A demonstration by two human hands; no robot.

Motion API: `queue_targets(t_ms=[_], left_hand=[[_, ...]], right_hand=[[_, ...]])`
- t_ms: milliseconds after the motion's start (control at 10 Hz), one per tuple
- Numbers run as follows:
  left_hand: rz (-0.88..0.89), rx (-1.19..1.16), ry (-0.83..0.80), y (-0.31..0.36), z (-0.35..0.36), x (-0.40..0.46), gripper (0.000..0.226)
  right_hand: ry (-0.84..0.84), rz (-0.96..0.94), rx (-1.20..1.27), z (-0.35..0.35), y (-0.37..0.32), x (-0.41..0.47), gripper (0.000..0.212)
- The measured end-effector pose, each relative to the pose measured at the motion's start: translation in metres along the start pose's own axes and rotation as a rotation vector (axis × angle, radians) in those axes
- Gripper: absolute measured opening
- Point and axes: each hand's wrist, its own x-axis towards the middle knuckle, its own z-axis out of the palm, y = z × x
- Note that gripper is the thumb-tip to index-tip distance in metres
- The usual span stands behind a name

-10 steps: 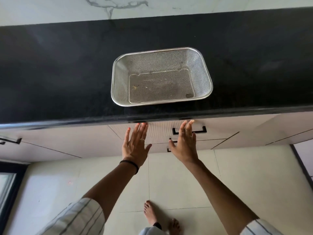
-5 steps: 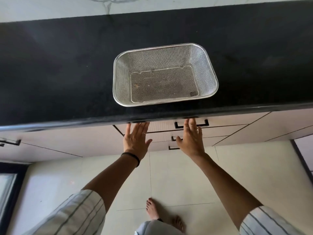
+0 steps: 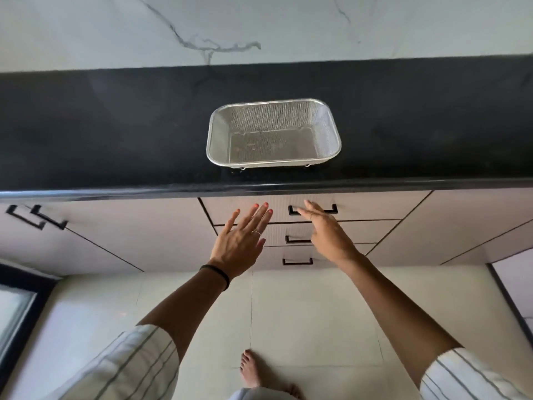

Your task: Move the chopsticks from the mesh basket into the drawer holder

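Note:
A rectangular steel mesh basket (image 3: 273,133) stands on the black countertop (image 3: 115,134) near its front edge, and no chopsticks show inside it. Below the counter, the top drawer (image 3: 375,205) is closed flush with its black handle (image 3: 313,210) showing. No chopsticks or drawer holder are visible anywhere. My left hand (image 3: 240,241) hovers in front of the drawer with fingers straight and spread, holding nothing. My right hand (image 3: 326,232) reaches toward the top drawer handle with straight fingers, also holding nothing.
Two more closed drawers with black handles (image 3: 298,239) sit below the top one. Cabinet doors flank them, with black handles (image 3: 34,216) at the left. A marble wall (image 3: 202,30) rises behind the counter. My bare feet (image 3: 253,370) stand on the tiled floor.
The view has tilted up and back, showing more wall. Both hands have drawn slightly away from the closed drawer front, fingers still straight.

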Motion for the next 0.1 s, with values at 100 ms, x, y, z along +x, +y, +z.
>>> queue_targets(t_ms=[100], left_hand=[[0.025,0.038,0.087,0.0073,-0.0308,-0.0014,0.062]], right_hand=[[0.090,-0.037,-0.013,-0.0280,-0.0118,-0.0072,0.063]])
